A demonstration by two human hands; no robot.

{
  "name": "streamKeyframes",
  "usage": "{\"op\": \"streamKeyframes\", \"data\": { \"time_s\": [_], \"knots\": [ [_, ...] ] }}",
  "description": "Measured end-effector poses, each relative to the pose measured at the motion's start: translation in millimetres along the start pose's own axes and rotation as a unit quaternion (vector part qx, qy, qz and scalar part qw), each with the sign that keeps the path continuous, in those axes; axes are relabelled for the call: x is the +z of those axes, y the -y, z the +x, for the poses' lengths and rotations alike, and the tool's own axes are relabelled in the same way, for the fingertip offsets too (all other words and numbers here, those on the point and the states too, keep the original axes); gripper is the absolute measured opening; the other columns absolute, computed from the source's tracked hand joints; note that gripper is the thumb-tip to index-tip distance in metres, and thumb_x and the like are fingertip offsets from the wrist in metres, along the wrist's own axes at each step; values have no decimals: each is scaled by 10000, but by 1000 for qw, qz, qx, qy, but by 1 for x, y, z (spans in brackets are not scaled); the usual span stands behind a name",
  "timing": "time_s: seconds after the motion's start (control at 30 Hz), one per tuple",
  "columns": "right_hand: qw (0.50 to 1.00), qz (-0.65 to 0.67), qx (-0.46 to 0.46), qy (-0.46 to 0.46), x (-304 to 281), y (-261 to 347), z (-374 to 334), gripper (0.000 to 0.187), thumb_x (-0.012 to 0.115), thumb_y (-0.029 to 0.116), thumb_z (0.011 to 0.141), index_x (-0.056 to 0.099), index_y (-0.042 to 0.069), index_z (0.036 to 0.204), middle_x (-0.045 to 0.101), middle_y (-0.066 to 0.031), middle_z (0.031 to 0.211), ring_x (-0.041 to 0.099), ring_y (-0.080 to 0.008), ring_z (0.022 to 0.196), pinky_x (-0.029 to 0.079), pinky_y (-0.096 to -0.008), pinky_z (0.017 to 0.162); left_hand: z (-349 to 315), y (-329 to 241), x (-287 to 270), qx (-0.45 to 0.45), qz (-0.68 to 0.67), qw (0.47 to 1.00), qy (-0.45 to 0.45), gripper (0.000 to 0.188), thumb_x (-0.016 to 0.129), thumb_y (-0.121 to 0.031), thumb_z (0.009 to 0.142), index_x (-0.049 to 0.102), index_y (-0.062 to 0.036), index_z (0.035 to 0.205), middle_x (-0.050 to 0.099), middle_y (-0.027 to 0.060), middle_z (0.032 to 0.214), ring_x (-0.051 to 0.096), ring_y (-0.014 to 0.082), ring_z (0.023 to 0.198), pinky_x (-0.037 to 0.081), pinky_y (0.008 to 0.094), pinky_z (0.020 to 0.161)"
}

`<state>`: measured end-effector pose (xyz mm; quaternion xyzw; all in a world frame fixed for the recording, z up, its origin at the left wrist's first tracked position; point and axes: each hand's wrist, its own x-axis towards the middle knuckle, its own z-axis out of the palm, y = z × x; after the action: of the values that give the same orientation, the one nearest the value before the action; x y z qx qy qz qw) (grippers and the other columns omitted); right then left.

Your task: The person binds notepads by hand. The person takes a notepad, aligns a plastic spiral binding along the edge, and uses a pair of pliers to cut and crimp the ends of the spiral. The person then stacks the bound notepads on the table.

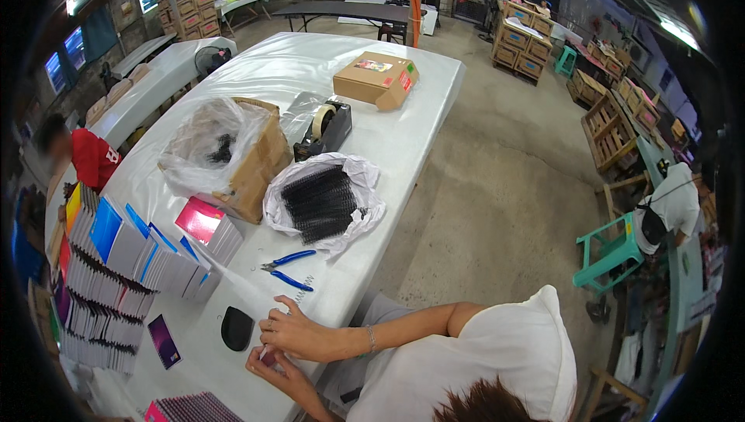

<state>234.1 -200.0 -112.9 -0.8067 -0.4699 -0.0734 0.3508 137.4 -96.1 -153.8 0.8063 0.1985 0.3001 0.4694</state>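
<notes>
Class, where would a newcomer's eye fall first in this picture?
Probably the black coils in white wrapping, near the white table's right edge: a stark contrast. Next, the brightly covered booklets stacked at left, and the blue-handled pliers close to the right hand.

White lettering (112, 156) on red shirt (89, 159); coloured labels (406, 80) on cardboard box (363, 86), print apparently too small to read.

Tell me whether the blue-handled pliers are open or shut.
Open: the blue-handled pliers lie on the white table with their two handles spread apart.
</notes>
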Motion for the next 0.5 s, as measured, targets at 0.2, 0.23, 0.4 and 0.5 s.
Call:
{"op": "streamKeyframes", "data": {
  "time_s": [0.2, 0.23, 0.4, 0.5],
  "knots": [
    [997, 59, -19, -50, 3, 10, 2, 158, 707, 142, 858, 632, 123, 995, 537, -22, 1042, 548, -212, 1085, 197, -583, 1188, -2, 1, 1, 16, -38, 999, -29, 418, 584, -251, 1034, 445, -1, 1338, 462, 146, 1265, 519, 262, 1091, 452, 360, 893],
    [998, 38, -17, -45, 5, 7, -1, 168, 707, 146, 858, 627, 124, 1004, 537, -23, 1043, 550, -212, 1088, 200, -582, 1187, -2, 1, 2, 4, -27, 999, -19, 416, 581, -250, 1034, 441, 1, 1335, 461, 144, 1265, 520, 265, 1087, 451, 363, 901],
    [1000, -16, 3, -8, 12, 4, 0, 174, 690, 160, 862, 618, 131, 1018, 532, -22, 1032, 552, -203, 1095, 213, -576, 1183, -4, 15, 0, -17, -36, 999, -8, 472, 608, -236, 1020, 391, -19, 1378, 446, 141, 1271, 524, 267, 1066, 451, 375, 922],
    [999, 8, -23, -39, 8, 17, 10, 162, 684, 175, 852, 635, 148, 1004, 536, -24, 1044, 550, -199, 1104, 222, -581, 1176, -5, 0, 3, -26, -93, 990, -107, 570, 654, -217, 994, 339, -48, 1438, 429, 144, 1284, 527, 247, 1052, 461, 367, 909]
  ]
}}
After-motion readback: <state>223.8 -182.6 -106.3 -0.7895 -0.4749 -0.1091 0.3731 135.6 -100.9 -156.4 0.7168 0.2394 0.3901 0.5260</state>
